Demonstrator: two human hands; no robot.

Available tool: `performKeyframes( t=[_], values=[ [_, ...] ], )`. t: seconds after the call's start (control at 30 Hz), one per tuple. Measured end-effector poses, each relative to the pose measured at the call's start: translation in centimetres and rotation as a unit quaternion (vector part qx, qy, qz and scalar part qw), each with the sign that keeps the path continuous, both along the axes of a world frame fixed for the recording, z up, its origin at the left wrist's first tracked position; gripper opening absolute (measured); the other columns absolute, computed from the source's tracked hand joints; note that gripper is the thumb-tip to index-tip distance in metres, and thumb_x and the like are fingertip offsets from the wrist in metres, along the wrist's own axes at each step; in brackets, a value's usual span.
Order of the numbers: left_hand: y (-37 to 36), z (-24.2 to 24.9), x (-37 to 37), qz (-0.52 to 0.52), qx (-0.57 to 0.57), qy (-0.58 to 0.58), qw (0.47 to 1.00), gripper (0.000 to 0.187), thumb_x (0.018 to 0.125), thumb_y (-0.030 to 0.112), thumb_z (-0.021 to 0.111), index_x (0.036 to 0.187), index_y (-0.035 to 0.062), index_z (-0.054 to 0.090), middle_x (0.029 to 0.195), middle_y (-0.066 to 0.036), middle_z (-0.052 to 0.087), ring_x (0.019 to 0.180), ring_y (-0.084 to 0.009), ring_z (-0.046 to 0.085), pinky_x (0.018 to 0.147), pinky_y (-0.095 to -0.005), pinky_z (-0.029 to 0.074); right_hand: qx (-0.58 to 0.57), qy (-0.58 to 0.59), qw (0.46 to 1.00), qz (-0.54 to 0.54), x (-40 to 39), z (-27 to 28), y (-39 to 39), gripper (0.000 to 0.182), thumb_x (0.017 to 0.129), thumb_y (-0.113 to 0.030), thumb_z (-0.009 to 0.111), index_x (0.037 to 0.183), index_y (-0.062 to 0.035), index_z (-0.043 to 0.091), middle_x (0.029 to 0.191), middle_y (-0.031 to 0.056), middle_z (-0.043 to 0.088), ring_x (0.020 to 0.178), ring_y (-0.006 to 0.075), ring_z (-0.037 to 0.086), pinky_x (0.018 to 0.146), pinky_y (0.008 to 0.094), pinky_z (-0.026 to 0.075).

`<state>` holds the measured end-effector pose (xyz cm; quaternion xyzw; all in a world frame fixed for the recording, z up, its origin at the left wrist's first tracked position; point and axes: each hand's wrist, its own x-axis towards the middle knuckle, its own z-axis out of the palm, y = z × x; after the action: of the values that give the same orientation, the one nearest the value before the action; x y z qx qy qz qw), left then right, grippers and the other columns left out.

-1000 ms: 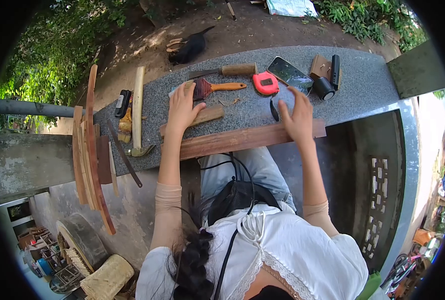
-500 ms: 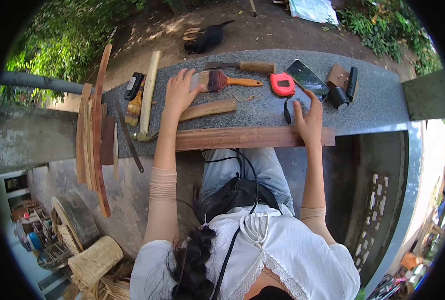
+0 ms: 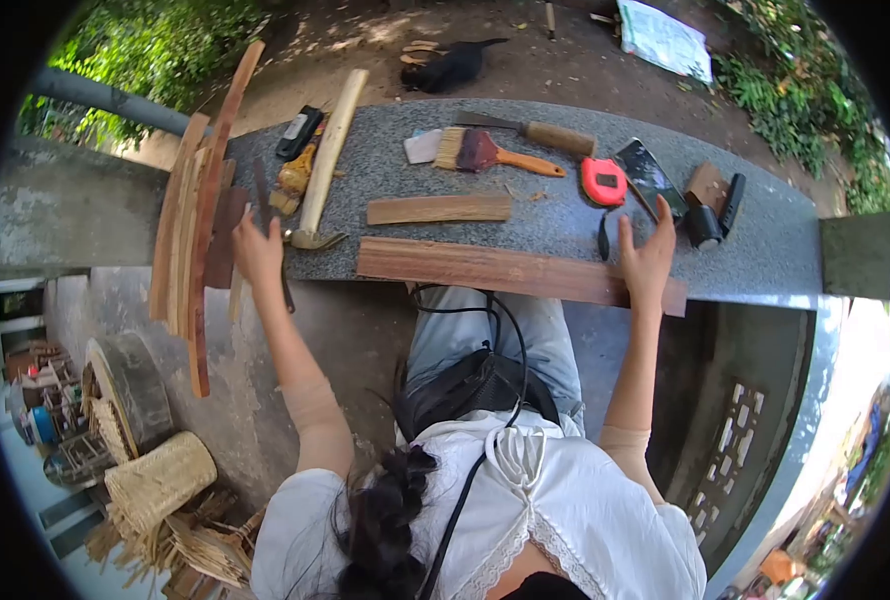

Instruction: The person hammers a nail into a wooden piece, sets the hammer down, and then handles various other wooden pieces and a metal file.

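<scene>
At the left end of the stone bench, my left hand (image 3: 258,255) is over a thin dark metal blade (image 3: 261,185), thumb and forefinger apart on either side of it. The hand partly hides the blade, and a short dark wood piece (image 3: 226,235) is right beside the fingers. My right hand (image 3: 647,265) rests over the right end of a long reddish-brown plank (image 3: 485,266), thumb and forefinger spread. Just beyond these fingertips lies a thin brown stick (image 3: 641,198), between a red tape measure (image 3: 603,182) and a phone (image 3: 655,175).
Behind the plank lie a shorter wood strip (image 3: 440,209), a paintbrush (image 3: 480,150) and a wooden-handled tool (image 3: 560,138). A claw hammer (image 3: 331,155) lies left of them. Long wood strips (image 3: 210,210) overhang the left edge of the granite bench (image 3: 555,225). A black animal (image 3: 452,67) lies beyond.
My left hand has left the paintbrush area and swung left and nearer to the metal blade. My right hand stays by the plank's right end. The view has shifted slightly.
</scene>
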<state>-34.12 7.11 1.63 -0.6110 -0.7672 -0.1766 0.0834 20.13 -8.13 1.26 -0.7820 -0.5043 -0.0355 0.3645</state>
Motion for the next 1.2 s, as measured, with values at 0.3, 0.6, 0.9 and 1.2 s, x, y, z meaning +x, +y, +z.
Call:
performKeyframes(
  t=[0.3,0.6,0.9,1.2],
  values=[
    [-12.7,-1.8,-2.1,0.08,-0.06,-0.064,0.993,0.049,0.091,0.043,0.065,0.122,0.0056,0.059,0.12,-0.019,0.059,0.111,-0.0379,0.059,0.094,-0.0465,0.047,-0.155,-0.056,0.984,-0.071,-0.7,-0.1,0.7,0.094,0.088,-0.063,0.058,0.154,-0.0051,0.025,0.148,0.0215,0.044,0.143,0.0327,0.036,0.118,0.0485,0.022],
    [-12.1,-3.3,-3.4,0.008,-0.163,-0.507,0.846,0.045,0.096,0.049,0.061,0.1,0.0047,0.07,0.088,-0.003,0.072,0.076,-0.0115,0.065,0.071,-0.0285,0.049,0.13,0.038,0.991,-0.005,-0.9,1.9,-2.8,0.036,0.09,-0.016,0.065,0.122,-0.0007,0.059,0.118,0.016,0.064,0.116,0.0325,0.056,0.101,0.0432,0.041],
    [-12.9,-2.6,-1.2,-0.03,-0.202,-0.553,0.808,0.026,0.097,0.034,0.065,0.099,0.0088,0.071,0.084,0.004,0.068,0.074,-0.0047,0.06,0.069,-0.0204,0.044,0.114,0.134,0.984,0.022,-5.5,2.5,-11.6,0.022,0.095,-0.009,0.059,0.116,-0.0026,0.062,0.105,0.0139,0.069,0.101,0.0264,0.066,0.089,0.0351,0.048],
    [-21.3,3.3,2.3,-0.073,-0.185,-0.58,0.79,0.022,0.098,0.025,0.064,0.095,0.0036,0.069,0.081,-0.001,0.064,0.078,-0.0089,0.059,0.079,-0.0236,0.045,0.079,0.31,0.941,0.11,-9.6,3.6,-13.5,0.017,0.098,-0.011,0.058,0.113,-0.0035,0.063,0.087,0.0104,0.073,0.086,0.0168,0.071,0.078,0.0302,0.052]
  ],
)
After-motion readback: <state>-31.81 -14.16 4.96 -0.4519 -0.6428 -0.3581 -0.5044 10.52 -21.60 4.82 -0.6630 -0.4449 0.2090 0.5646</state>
